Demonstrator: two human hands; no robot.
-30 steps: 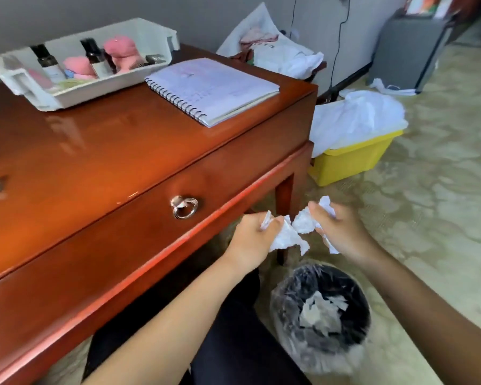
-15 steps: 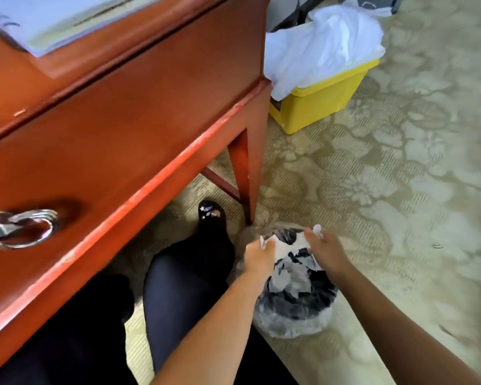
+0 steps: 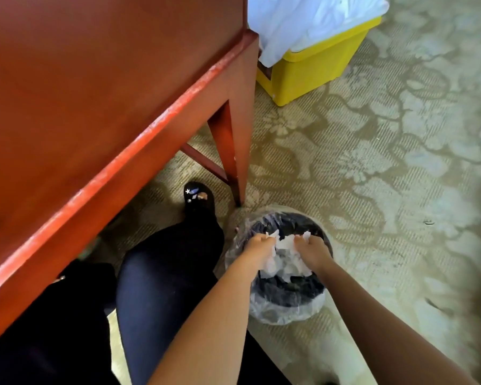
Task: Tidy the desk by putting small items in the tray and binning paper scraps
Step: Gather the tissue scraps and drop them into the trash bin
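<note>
Both hands, left hand (image 3: 257, 245) and right hand (image 3: 311, 250), have dropped into the bin (image 3: 286, 301), seemingly clutching paper scraps (image 3: 285, 241); no writing legible.

Bare forearms, no sleeves; dark leggings (image 3: 161, 287); black shoe (image 3: 199, 200) with small decorations

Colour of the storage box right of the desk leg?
Yellow, with white plastic spilling over its top; the storage box shows in the head view.
</note>
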